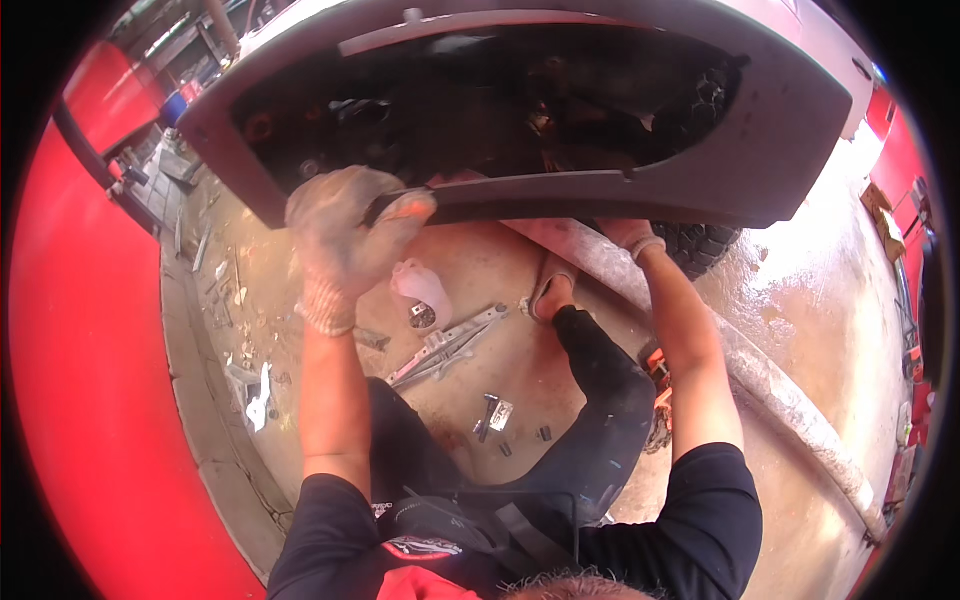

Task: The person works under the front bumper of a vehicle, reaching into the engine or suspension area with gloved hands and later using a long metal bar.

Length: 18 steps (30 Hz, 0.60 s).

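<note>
A grey car body panel (760, 150) with a wide wheel-arch opening fills the top of the view, dark parts showing inside it. My left hand (345, 235), in a dirty knit glove, grips the lower rim of that opening together with a thin dark tool (395, 200). My right hand (632, 236), also gloved, reaches up under the same rim further right, its fingers hidden behind the panel edge. A treaded tyre (700, 245) shows just below the panel beside my right wrist. My bent leg and sandalled foot (552, 292) lie between my arms.
On the dusty concrete floor lie a scissor jack (447, 345), a whitish plastic bottle (420, 285), a small socket tool (487, 413) and scattered scraps. A long grey pipe (790, 395) runs diagonally at the right. Red panels (90, 380) border the left side.
</note>
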Motion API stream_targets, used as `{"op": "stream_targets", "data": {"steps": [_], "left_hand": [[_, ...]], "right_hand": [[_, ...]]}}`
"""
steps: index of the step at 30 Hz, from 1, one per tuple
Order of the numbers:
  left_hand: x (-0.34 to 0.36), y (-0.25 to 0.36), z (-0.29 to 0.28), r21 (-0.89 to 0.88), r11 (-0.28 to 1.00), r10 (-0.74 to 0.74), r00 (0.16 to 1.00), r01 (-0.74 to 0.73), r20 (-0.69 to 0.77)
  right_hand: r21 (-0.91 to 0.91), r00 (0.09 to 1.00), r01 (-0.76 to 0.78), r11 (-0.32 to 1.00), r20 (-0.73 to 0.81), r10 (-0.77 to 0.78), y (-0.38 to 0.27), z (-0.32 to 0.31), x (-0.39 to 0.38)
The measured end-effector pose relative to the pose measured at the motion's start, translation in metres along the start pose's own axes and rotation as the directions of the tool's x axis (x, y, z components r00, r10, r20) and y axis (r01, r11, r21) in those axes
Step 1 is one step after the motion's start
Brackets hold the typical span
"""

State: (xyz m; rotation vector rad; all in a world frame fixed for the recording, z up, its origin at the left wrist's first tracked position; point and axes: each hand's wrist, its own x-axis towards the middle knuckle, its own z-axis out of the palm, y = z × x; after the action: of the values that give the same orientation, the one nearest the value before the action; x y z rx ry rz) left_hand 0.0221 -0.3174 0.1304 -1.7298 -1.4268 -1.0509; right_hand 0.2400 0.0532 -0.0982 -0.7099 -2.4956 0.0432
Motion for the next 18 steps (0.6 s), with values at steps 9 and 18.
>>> {"op": "stream_targets", "data": {"steps": [9, 18], "left_hand": [[-0.017, 0.0, -0.004, 0.01, 0.996, -0.087, 0.993, 0.088, -0.074], [-0.007, -0.007, 0.017, 0.052, 0.988, -0.15, 0.988, 0.147, 0.039]], "right_hand": [[0.193, 0.966, -0.26, 0.946, 0.048, 0.255, -0.04, 0.009, -0.016], [0.289, 0.91, -0.212, 0.934, -0.29, 0.296, -0.006, 0.119, 0.0]]}}
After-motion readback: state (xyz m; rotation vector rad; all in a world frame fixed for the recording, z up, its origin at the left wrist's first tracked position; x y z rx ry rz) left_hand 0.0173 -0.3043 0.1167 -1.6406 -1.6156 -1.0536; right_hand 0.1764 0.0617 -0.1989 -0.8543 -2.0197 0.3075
